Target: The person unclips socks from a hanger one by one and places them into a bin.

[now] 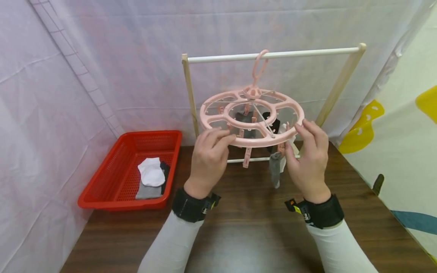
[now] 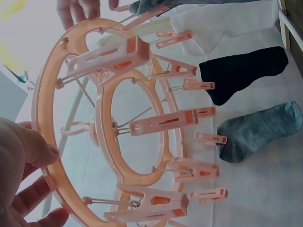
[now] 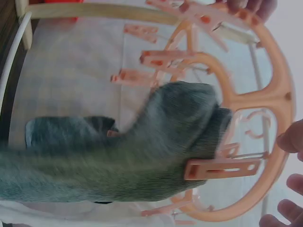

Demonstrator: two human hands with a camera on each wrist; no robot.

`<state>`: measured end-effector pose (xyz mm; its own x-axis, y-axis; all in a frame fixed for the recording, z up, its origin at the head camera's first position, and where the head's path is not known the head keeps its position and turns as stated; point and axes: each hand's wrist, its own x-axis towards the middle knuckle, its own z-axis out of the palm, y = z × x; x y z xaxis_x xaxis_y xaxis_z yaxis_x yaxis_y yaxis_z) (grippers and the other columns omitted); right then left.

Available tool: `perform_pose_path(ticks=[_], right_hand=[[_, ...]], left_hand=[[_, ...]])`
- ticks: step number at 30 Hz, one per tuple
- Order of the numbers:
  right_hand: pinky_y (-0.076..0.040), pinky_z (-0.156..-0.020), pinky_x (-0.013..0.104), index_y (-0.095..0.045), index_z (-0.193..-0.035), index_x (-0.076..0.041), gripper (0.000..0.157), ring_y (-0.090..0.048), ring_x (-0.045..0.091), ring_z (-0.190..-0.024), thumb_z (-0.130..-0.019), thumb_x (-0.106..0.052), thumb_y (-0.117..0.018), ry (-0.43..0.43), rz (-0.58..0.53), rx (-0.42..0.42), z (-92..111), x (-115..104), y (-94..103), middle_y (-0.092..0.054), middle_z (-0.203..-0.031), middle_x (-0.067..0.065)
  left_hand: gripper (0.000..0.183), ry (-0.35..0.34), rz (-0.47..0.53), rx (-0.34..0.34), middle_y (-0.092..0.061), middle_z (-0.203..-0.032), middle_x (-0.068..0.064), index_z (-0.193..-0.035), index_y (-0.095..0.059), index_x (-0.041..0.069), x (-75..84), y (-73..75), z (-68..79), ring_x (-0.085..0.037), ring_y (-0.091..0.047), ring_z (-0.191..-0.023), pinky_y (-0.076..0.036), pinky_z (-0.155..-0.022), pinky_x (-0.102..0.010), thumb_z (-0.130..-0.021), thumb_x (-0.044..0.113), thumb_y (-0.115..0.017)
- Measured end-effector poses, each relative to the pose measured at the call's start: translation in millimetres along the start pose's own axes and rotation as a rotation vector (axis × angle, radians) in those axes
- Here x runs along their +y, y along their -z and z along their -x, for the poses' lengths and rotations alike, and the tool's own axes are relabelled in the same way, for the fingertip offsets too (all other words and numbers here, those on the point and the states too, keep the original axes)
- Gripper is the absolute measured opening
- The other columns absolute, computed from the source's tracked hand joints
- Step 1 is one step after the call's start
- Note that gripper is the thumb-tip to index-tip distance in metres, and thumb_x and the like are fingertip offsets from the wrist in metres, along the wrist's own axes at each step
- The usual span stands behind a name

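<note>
A round pink clip hanger point(image 1: 250, 142) hangs by its hook from a white rod, its ring tilted toward me. My left hand point(image 1: 209, 155) holds the near left rim, with the thumb point(image 2: 45, 151) on the underside. At the right rim, my right hand point(image 1: 310, 159) pinches the ring between thumb and fingers. Pink clips dangle below; a grey sock point(image 3: 118, 165) is clipped close to my right hand. Further round hang a white sock point(image 2: 232, 23), a black sock point(image 2: 244, 73) and another grey sock point(image 2: 260, 132). Several clips, such as the front clip point(image 1: 247, 157), carry nothing.
A red plastic basket point(image 1: 102, 204) stands at the left with a white sock point(image 1: 151, 172) over grey and dark ones. The rod point(image 1: 314, 52) spans two wooden posts point(image 1: 339, 87) on the brown table point(image 1: 246, 235). White cloth hangs behind.
</note>
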<state>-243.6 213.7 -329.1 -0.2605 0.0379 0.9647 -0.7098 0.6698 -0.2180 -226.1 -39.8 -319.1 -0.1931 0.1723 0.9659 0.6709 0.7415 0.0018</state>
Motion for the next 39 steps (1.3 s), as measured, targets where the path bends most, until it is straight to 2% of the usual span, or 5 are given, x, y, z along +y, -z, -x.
perform_pose_path(ticks=[6, 13, 29, 39], right_hand=[[-0.034, -0.111, 0.048, -0.068, -0.116, 0.001, 0.028, -0.05, 0.038, -0.125, -0.088, -0.004, -0.066, 0.025, 0.012, -0.033, 1, 6, -2.6, -0.061, -0.124, 0.023], [-0.038, -0.108, 0.048, -0.07, -0.108, 0.002, 0.022, -0.054, 0.041, -0.119, -0.086, -0.001, -0.068, 0.039, -0.009, 0.016, 4, 4, -4.7, -0.063, -0.116, 0.025], [-0.042, -0.105, 0.044, -0.071, -0.11, -0.002, 0.023, -0.054, 0.039, -0.119, -0.087, -0.002, -0.066, 0.027, -0.002, 0.011, 6, -17, -8.4, -0.062, -0.115, 0.024], [-0.042, -0.104, 0.045, -0.072, -0.11, -0.002, 0.024, -0.054, 0.04, -0.116, -0.086, -0.004, -0.069, 0.044, 0.015, 0.022, 8, -27, -8.9, -0.061, -0.111, 0.026]], left_hand=[[0.028, 0.021, 0.04, 0.007, -0.071, -0.104, -0.009, -0.098, -0.075, 0.008, 0.6, 1.1, -1.5, -0.029, -0.062, -0.107, -0.044, -0.102, -0.035, -0.081, -0.006, -0.058], [0.029, 0.054, 0.048, 0.007, -0.072, -0.104, -0.01, -0.098, -0.075, 0.008, 0.1, 0.9, -0.1, -0.031, -0.062, -0.109, -0.04, -0.106, -0.034, -0.078, -0.006, -0.06], [0.026, 0.038, 0.002, 0.009, -0.072, -0.106, -0.009, -0.1, -0.075, 0.011, 5.9, 4.2, -3.3, -0.031, -0.061, -0.111, -0.041, -0.105, -0.038, -0.08, -0.001, -0.063], [0.02, 0.009, 0.037, 0.016, -0.071, -0.105, -0.012, -0.099, -0.075, 0.009, 13.8, 3.6, -5.8, -0.032, -0.061, -0.108, -0.04, -0.108, -0.037, -0.085, 0.001, -0.063]])
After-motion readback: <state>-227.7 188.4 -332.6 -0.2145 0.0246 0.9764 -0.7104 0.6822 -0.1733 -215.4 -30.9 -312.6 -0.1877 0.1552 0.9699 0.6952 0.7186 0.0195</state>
